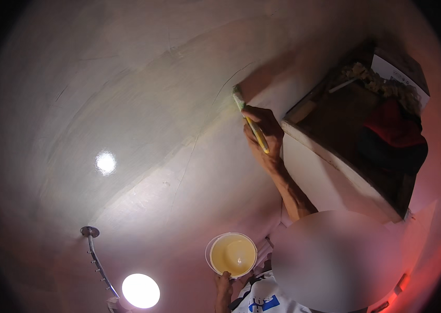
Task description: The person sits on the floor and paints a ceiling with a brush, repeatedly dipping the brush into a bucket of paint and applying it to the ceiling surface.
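My right hand (263, 133) is closed round a paintbrush (256, 134) with a yellow handle. The brush's pale, greenish bristle end meets the grey-white painted surface (142, 125), and a dark shadow falls beside it. Lower down, my left hand (224, 284) grips the lower rim of a white bucket (234, 254). Inside the bucket is a pale yellow colour with a bright glint; how full it is I cannot tell. Part of my white shirt (267, 301) with a blue print shows below. A large blurred patch hides the area right of the bucket.
Close to my right forearm is the edge of a shelf (343, 169). On it are a red and dark cloth (394, 136), a white box (395, 73) and crumpled yellowish material (369, 78). A metal rod with pegs (98, 261) and a bright round lamp (141, 290) are at lower left.
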Demonstrator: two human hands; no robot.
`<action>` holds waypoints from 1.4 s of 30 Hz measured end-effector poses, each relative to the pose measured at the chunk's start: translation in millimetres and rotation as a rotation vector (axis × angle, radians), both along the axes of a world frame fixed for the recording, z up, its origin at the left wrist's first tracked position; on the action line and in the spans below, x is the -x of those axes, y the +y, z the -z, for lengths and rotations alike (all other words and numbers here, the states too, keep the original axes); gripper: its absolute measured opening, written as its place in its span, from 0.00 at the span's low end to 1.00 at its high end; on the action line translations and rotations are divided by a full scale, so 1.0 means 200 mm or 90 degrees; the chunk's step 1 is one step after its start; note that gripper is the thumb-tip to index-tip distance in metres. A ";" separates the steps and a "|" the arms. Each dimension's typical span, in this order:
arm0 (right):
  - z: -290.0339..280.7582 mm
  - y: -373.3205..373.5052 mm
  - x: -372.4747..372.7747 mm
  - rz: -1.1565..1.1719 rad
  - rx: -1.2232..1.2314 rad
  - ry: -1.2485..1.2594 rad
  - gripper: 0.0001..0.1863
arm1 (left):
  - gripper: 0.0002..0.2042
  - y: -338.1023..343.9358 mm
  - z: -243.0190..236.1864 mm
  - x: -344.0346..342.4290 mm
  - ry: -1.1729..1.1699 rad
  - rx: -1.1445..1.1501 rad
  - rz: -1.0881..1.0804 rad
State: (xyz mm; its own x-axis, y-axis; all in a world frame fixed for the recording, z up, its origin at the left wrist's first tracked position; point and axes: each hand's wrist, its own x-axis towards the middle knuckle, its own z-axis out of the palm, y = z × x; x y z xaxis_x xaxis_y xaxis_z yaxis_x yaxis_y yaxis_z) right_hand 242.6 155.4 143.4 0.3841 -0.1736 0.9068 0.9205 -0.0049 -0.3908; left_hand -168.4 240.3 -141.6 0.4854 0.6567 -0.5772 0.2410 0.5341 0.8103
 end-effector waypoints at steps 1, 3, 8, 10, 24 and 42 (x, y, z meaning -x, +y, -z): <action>0.01 0.04 0.07 -0.002 0.019 0.003 0.23 | 0.21 0.02 0.06 0.02 -0.030 0.017 0.015; 0.01 0.07 0.13 0.053 0.098 -0.061 0.22 | 0.21 0.01 0.09 0.03 -0.037 0.022 -0.006; -0.06 -0.02 0.17 -0.189 -0.036 0.079 0.14 | 0.18 0.00 0.15 0.09 -0.013 0.032 0.027; -0.06 -0.13 0.03 -0.287 -0.108 0.249 0.13 | 0.19 -0.14 0.04 0.07 -0.017 0.017 -0.006; -0.10 -0.22 -0.05 -0.068 -0.036 0.009 0.15 | 0.19 -0.18 0.02 0.08 0.015 0.013 0.007; 0.25 -0.54 -0.61 -0.128 -0.253 0.253 0.10 | 0.19 -0.14 0.07 0.13 0.029 0.016 0.011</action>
